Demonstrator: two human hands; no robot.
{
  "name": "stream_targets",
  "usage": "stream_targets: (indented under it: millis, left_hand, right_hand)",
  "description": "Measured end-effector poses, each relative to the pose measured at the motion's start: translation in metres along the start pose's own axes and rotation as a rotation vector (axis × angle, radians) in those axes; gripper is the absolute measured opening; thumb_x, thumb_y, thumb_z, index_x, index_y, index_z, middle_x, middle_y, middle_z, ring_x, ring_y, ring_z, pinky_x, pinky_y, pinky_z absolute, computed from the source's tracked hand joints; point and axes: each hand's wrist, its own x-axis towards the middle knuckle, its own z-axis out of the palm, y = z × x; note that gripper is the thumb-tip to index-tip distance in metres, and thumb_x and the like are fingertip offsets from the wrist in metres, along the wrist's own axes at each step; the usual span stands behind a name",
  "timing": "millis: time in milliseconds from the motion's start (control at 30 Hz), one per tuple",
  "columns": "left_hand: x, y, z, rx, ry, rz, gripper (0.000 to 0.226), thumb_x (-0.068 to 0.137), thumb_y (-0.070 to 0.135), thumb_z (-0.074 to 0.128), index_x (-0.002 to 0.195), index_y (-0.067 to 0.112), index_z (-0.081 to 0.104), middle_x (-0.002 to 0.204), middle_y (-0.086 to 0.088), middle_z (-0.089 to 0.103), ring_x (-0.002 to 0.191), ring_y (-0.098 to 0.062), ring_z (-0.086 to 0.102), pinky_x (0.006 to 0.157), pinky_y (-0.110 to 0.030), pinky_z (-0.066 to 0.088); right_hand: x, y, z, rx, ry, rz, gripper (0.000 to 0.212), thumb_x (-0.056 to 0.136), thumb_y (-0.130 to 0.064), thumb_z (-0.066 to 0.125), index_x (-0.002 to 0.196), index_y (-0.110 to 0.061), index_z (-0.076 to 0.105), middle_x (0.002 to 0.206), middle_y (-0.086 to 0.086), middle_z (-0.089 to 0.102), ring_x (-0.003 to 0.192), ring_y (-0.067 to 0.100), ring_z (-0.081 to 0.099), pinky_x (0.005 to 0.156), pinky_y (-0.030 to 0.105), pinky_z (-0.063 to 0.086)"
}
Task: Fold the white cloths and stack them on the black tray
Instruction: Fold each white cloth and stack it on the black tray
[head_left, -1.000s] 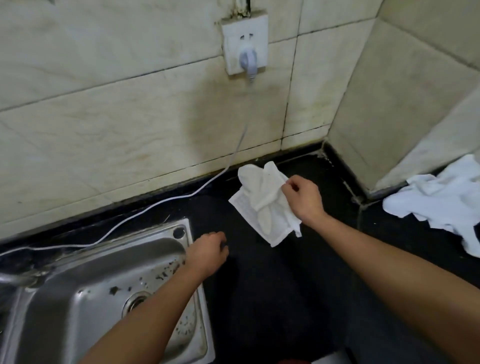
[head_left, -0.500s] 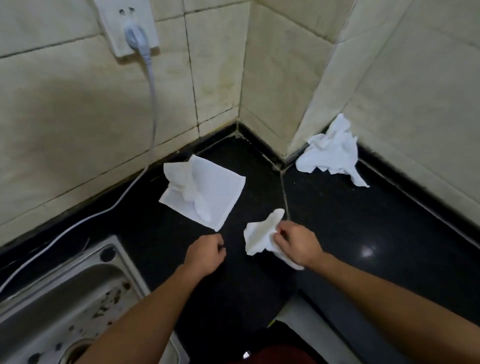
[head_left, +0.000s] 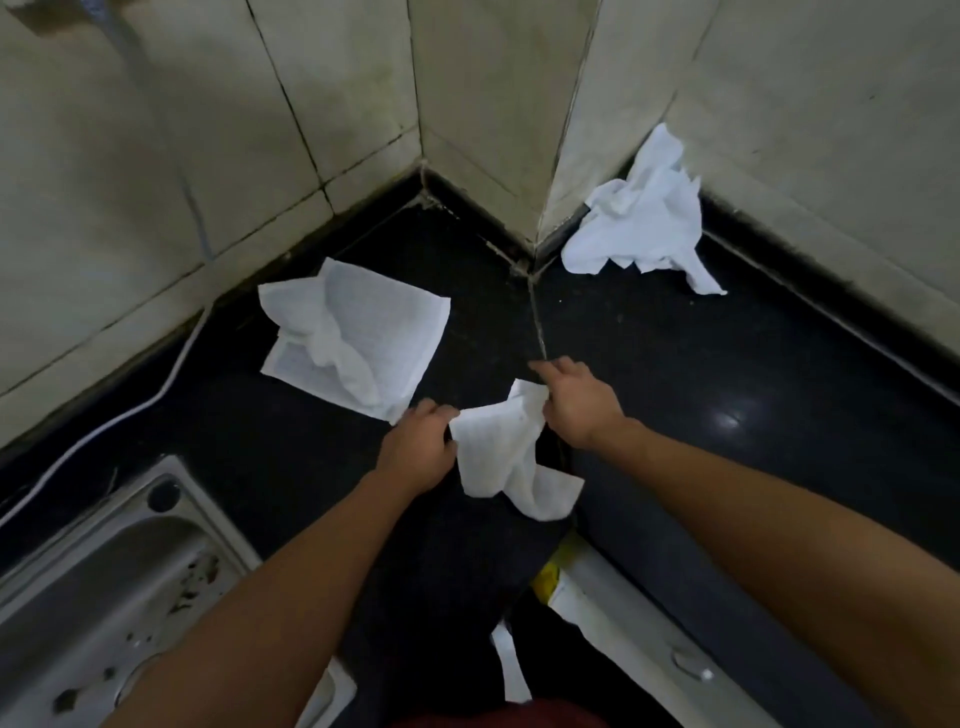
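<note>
Little is done: one white cloth (head_left: 506, 452) is pinched unfolded over the counter (head_left: 727, 364) by left hand (head_left: 415, 452) and right hand (head_left: 582, 410), while a second cloth (head_left: 363, 332) and a crumpled heap (head_left: 639, 228) are seen unfolded, no tray discerned

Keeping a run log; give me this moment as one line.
left hand: pinches small cloth | right hand: pinches small cloth | spread cloth: on counter, untouched | crumpled cloth: against wall, untouched
</note>
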Motion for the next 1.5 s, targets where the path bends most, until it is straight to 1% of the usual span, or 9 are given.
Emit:
stream_targets:
  millis: [167, 300, 567, 667, 933, 1100, 1233, 1333, 1500]
  left_hand:
    - [0.018, 0.016, 0.023, 0.159, -0.076, 0.020, 0.049, 0.090, 0.020, 0.055, 0.138, 0.021, 0.042, 0.128, -0.006, 0.046, 0.116, -0.026, 0.045, 0.084, -0.037, 0.044]
    - [0.019, 0.022, 0.038, 0.213, -0.084, -0.060, 0.020, 0.090, 0.016, 0.051, 0.109, 0.011, 0.050, 0.102, -0.009, 0.061, 0.094, -0.028, 0.060, 0.068, -0.035, 0.044]
    - [-0.004, 0.025, 0.025, -0.028, -0.068, -0.099, 0.006, 0.077, 0.012, 0.061, 0.080, 0.015, 0.057, 0.082, 0.001, 0.057, 0.077, -0.020, 0.056, 0.061, -0.031, 0.043]
    - [-0.020, 0.020, 0.015, -0.164, -0.034, -0.118, 0.010, 0.076, 0.006, 0.059, 0.078, 0.014, 0.054, 0.072, 0.000, 0.059, 0.069, -0.021, 0.058, 0.058, -0.034, 0.046]
    - [-0.056, -0.013, -0.001, -0.765, 0.194, -0.507, 0.029, 0.080, -0.005, 0.063, 0.103, 0.012, 0.058, 0.095, -0.010, 0.063, 0.082, -0.022, 0.061, 0.068, -0.034, 0.054]
    - [-0.051, -0.015, -0.002, -0.909, 0.212, -0.563, 0.012, 0.087, -0.002, 0.058, 0.089, 0.008, 0.064, 0.095, -0.019, 0.067, 0.086, -0.029, 0.065, 0.073, -0.047, 0.057]
    - [-0.023, -0.006, -0.006, -1.024, 0.286, -0.580, 0.015, 0.092, 0.007, 0.057, 0.106, 0.008, 0.063, 0.102, -0.014, 0.067, 0.093, -0.030, 0.066, 0.066, -0.041, 0.059]
    - [-0.002, 0.002, -0.011, -1.088, 0.318, -0.655, 0.018, 0.093, 0.014, 0.058, 0.110, 0.007, 0.058, 0.105, -0.016, 0.065, 0.089, -0.028, 0.066, 0.064, -0.037, 0.057]
    - [-0.006, 0.005, 0.009, -1.160, 0.098, -0.702, 0.066, 0.084, 0.026, 0.072, 0.139, 0.012, 0.038, 0.120, -0.008, 0.061, 0.100, -0.025, 0.064, 0.091, -0.044, 0.052]
  right_hand:
    - [0.006, 0.009, 0.018, -0.122, -0.149, -0.048, 0.027, 0.094, -0.028, 0.052, 0.117, -0.019, 0.061, 0.134, 0.006, 0.044, 0.124, 0.027, 0.040, 0.091, 0.042, 0.046]
    - [-0.006, 0.025, 0.020, 0.000, -0.109, -0.126, 0.018, 0.092, -0.024, 0.051, 0.106, -0.023, 0.062, 0.114, 0.000, 0.059, 0.108, 0.021, 0.053, 0.083, 0.034, 0.048]
    - [0.013, 0.025, 0.008, -0.051, -0.106, -0.285, 0.066, 0.090, -0.021, 0.056, 0.148, -0.031, 0.026, 0.142, 0.002, 0.039, 0.127, 0.024, 0.040, 0.091, 0.040, 0.045]
    - [0.020, 0.010, 0.015, -0.165, -0.236, -0.319, 0.046, 0.091, -0.028, 0.055, 0.136, -0.028, 0.045, 0.127, 0.005, 0.051, 0.119, 0.025, 0.047, 0.088, 0.039, 0.047]
    - [-0.008, 0.006, 0.016, 0.209, -0.213, -0.285, 0.012, 0.082, -0.029, 0.065, 0.094, -0.031, 0.066, 0.092, -0.009, 0.063, 0.090, 0.011, 0.056, 0.071, 0.029, 0.044]
    - [-0.023, 0.018, -0.017, 0.618, -0.242, -0.119, 0.013, 0.075, -0.023, 0.079, 0.072, -0.027, 0.067, 0.076, -0.007, 0.067, 0.074, 0.010, 0.065, 0.068, 0.030, 0.052]
    - [-0.012, 0.013, -0.038, 0.931, -0.114, 0.043, 0.013, 0.080, -0.006, 0.075, 0.080, -0.016, 0.066, 0.071, -0.006, 0.065, 0.061, 0.001, 0.063, 0.056, 0.017, 0.048]
    - [0.016, 0.012, -0.031, 0.907, 0.025, 0.208, 0.012, 0.080, -0.012, 0.073, 0.078, -0.018, 0.064, 0.080, 0.006, 0.070, 0.074, 0.019, 0.070, 0.067, 0.037, 0.059]
    - [0.022, 0.023, -0.006, 0.709, 0.083, 0.312, 0.028, 0.084, -0.022, 0.068, 0.111, -0.018, 0.061, 0.102, 0.003, 0.067, 0.095, 0.021, 0.064, 0.085, 0.038, 0.054]
